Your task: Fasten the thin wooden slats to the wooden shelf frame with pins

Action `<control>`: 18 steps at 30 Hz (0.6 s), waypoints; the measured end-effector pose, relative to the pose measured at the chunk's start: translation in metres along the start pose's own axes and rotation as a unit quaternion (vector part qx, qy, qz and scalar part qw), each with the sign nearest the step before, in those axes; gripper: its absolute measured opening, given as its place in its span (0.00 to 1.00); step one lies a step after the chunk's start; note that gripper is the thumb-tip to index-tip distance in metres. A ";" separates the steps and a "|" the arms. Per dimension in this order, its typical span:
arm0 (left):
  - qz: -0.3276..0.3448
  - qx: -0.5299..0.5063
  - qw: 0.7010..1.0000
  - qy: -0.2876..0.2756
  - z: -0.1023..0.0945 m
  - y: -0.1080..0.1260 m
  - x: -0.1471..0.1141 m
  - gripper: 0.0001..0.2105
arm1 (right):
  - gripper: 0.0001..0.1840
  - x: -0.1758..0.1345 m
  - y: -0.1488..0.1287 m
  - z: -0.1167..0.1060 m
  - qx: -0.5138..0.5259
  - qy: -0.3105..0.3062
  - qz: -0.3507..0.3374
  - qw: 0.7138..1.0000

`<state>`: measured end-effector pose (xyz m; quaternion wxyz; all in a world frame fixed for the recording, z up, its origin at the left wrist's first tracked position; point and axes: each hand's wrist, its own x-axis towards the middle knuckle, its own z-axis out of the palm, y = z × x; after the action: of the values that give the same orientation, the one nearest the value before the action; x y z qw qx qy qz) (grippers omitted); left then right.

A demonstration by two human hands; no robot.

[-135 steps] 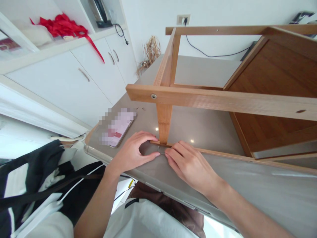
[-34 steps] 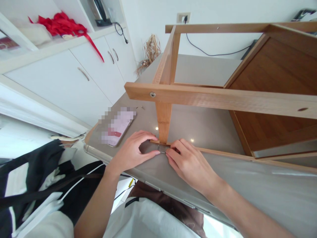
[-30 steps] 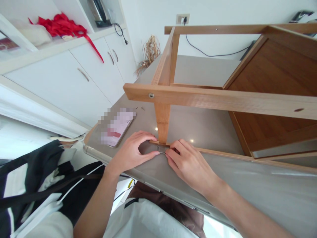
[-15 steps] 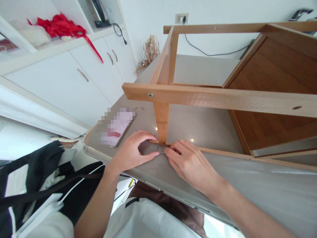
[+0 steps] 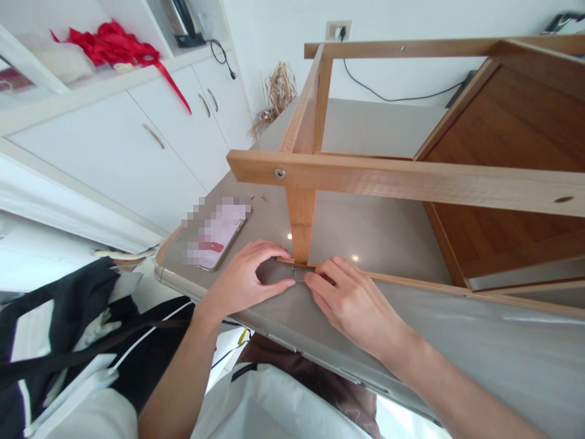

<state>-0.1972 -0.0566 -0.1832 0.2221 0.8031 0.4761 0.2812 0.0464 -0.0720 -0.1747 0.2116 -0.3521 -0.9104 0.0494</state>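
Observation:
A wooden frame (image 5: 411, 177) lies on its side on the grey table (image 5: 370, 225), with a metal bolt head (image 5: 280, 174) in its upper rail. At the lower rail's near end, my right hand (image 5: 350, 299) pinches a thin, bent metal rod that looks like a hex key (image 5: 298, 280). Its short arm points at the rail beneath the upright post (image 5: 300, 225). My left hand (image 5: 244, 277) curves around the same corner with thumb and index finger apart. The index fingertip touches the rail's end, and the thumb tip is close to the key's bend. The key's tip is hard to make out.
A phone (image 5: 219, 235) lies left of the frame, with small metal pieces (image 5: 264, 198) beyond it. White cabinets (image 5: 114, 134) with red ribbon (image 5: 112, 46) on top stand at the left. Dark clothing (image 5: 68, 317) hangs at lower left. A cord (image 5: 388, 97) runs along the wall.
Both hands stay at the corner with almost no movement. The view has shifted slightly, and the key looks turned a little.

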 end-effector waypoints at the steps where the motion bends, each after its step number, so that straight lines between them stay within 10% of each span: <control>1: 0.001 0.003 1.000 0.000 0.000 0.000 0.000 0.16 | 0.06 0.000 0.000 0.000 0.000 0.003 0.000 1.000; 18: 0.001 0.002 1.000 0.001 0.000 -0.001 0.000 0.15 | 0.08 0.000 0.000 0.006 0.030 0.020 0.009 0.999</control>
<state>-0.1977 -0.0563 -0.1837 0.2196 0.8038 0.4763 0.2807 0.0439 -0.0713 -0.1798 0.2397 -0.3547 -0.9009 0.0719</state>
